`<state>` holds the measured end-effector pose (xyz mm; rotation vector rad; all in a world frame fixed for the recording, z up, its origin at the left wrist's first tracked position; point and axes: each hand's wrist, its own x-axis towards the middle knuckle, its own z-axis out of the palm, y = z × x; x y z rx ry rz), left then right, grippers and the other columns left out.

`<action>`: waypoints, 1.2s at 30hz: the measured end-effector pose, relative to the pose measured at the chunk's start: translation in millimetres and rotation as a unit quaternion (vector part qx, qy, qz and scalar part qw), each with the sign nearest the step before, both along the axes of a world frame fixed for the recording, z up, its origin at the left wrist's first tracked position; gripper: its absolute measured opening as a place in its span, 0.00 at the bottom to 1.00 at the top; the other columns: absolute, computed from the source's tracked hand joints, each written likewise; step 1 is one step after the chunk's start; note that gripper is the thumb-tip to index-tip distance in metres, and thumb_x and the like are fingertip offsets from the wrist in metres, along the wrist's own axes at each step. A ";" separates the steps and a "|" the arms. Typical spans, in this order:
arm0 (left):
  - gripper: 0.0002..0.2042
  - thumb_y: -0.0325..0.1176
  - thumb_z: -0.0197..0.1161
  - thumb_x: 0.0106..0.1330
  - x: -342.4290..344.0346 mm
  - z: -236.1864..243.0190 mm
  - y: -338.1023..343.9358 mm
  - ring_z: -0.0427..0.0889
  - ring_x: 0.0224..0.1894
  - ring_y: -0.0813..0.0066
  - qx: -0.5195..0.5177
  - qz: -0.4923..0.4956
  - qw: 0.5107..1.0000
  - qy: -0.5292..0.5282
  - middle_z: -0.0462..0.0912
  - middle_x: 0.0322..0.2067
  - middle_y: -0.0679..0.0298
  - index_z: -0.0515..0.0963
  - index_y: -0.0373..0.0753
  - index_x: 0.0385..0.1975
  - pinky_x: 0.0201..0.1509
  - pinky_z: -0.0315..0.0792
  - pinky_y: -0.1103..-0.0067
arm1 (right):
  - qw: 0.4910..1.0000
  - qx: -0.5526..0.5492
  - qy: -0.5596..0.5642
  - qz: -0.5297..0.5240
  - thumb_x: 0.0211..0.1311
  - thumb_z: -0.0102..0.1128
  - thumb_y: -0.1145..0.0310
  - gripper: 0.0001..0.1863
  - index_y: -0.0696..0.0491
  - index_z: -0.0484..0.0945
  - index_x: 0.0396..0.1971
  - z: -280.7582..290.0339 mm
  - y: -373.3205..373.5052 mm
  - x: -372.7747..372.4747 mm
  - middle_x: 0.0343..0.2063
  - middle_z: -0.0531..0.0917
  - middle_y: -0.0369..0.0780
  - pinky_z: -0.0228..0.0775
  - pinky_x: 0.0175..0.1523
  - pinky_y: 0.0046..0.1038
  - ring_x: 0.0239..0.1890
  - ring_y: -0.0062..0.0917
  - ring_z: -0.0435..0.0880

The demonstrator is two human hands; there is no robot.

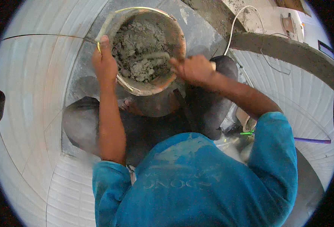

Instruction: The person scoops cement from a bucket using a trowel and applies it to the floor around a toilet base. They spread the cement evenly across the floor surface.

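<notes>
A round bucket (181,39) stands between my bent legs, tilted toward me, with lumpy grey mortar (138,39) inside. My left hand (105,64) is closed on the bucket's left rim, thumb up beside the pale yellow handle (108,22). At the right rim, my right hand (195,70) is closed and slightly smeared by motion. It grips a trowel (152,56), whose mortar-coated blade reaches into the mix. The trowel's handle is hidden within my fist.
Grey slabs (201,22) lie under and behind the bucket. Pale ribbed panels (34,75) rise at the left. A white cable (233,28) loops at the upper right, near a curved mortar-covered edge (284,47). A purple stick (312,140) lies at the right.
</notes>
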<state>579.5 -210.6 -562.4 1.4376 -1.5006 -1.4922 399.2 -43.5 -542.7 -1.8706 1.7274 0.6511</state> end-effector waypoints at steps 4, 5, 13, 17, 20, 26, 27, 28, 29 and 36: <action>0.25 0.53 0.47 0.69 3.6 5.3 -2.6 0.61 0.25 0.79 0.009 0.003 0.997 -0.071 0.64 0.19 0.70 0.73 0.32 0.27 0.29 0.59 0.76 | 0.975 -0.180 0.026 -0.130 0.65 0.46 0.53 0.20 0.50 0.68 0.50 5.7 -7.4 -2.5 0.17 0.80 0.45 0.72 0.21 0.41 0.17 0.42 0.80; 0.25 0.53 0.47 0.69 3.7 6.2 -3.8 0.61 0.25 0.79 0.000 -0.004 0.998 -0.061 0.64 0.18 0.70 0.73 0.32 0.27 0.29 0.59 0.76 | 0.984 -0.121 -0.011 -0.132 0.65 0.46 0.53 0.20 0.50 0.68 0.50 5.1 -10.3 -0.6 0.17 0.80 0.45 0.72 0.22 0.42 0.18 0.43 0.80; 0.25 0.52 0.47 0.69 2.6 3.0 -2.2 0.60 0.25 0.78 -0.032 0.021 0.999 -0.029 0.63 0.18 0.70 0.69 0.33 0.23 0.28 0.57 0.76 | 0.979 -0.035 -0.051 -0.197 0.65 0.45 0.52 0.23 0.54 0.70 0.50 -11.6 7.8 -13.2 0.21 0.80 0.51 0.73 0.31 0.47 0.24 0.49 0.80; 0.24 0.52 0.47 0.70 6.0 -0.3 0.6 0.61 0.25 0.78 -0.035 0.023 0.999 -0.007 0.64 0.19 0.70 0.68 0.33 0.23 0.28 0.56 0.75 | 0.953 0.047 -0.181 -0.237 0.66 0.44 0.53 0.23 0.58 0.71 0.49 -43.2 9.4 -12.8 0.29 0.80 0.55 0.71 0.41 0.47 0.34 0.51 0.80; 0.24 0.51 0.47 0.70 5.4 -1.7 1.9 0.61 0.25 0.78 -0.043 0.039 0.998 -0.022 0.64 0.19 0.70 0.70 0.33 0.24 0.28 0.56 0.75 | 0.918 0.056 -0.307 -0.245 0.67 0.43 0.55 0.22 0.60 0.74 0.42 -55.6 10.3 -1.9 0.31 0.79 0.56 0.70 0.46 0.46 0.38 0.51 0.79; 0.23 0.51 0.49 0.69 -2.7 -4.4 0.6 0.60 0.24 0.79 -0.070 0.036 0.995 -0.053 0.65 0.18 0.71 0.70 0.33 0.24 0.27 0.55 0.77 | 0.920 0.111 -0.314 -0.205 0.68 0.42 0.56 0.21 0.61 0.75 0.35 -57.1 -1.6 12.0 0.31 0.79 0.54 0.69 0.46 0.45 0.39 0.49 0.79; 0.23 0.51 0.50 0.68 -3.7 -4.1 0.9 0.60 0.24 0.79 -0.048 0.052 0.997 -0.037 0.65 0.19 0.71 0.70 0.33 0.24 0.26 0.55 0.77 | 0.911 0.128 -0.325 -0.218 0.68 0.42 0.56 0.21 0.60 0.75 0.35 -56.0 -2.6 11.7 0.31 0.79 0.54 0.69 0.47 0.45 0.39 0.49 0.79; 0.23 0.51 0.50 0.68 -4.4 -3.7 0.8 0.60 0.24 0.80 -0.020 0.056 0.998 -0.019 0.65 0.19 0.71 0.70 0.34 0.24 0.26 0.55 0.77 | 0.904 0.143 -0.333 -0.225 0.68 0.41 0.56 0.21 0.60 0.76 0.36 -55.3 -3.7 11.2 0.32 0.79 0.54 0.69 0.47 0.45 0.39 0.49 0.79; 0.23 0.51 0.50 0.68 -4.4 -3.2 1.0 0.60 0.24 0.80 -0.015 0.075 0.997 -0.024 0.65 0.18 0.72 0.71 0.34 0.24 0.26 0.54 0.77 | 0.908 0.112 -0.341 -0.214 0.67 0.41 0.55 0.21 0.59 0.76 0.36 -53.9 -3.1 10.3 0.32 0.80 0.54 0.69 0.47 0.45 0.39 0.49 0.79; 0.24 0.51 0.51 0.68 9.3 -6.9 0.2 0.67 0.27 0.75 -0.074 0.086 0.993 -0.016 0.73 0.25 0.64 0.75 0.30 0.38 0.31 0.62 0.76 | 0.880 0.109 -0.396 -0.237 0.67 0.42 0.54 0.22 0.58 0.75 0.37 -38.8 -2.8 1.4 0.32 0.80 0.54 0.68 0.47 0.44 0.40 0.49 0.78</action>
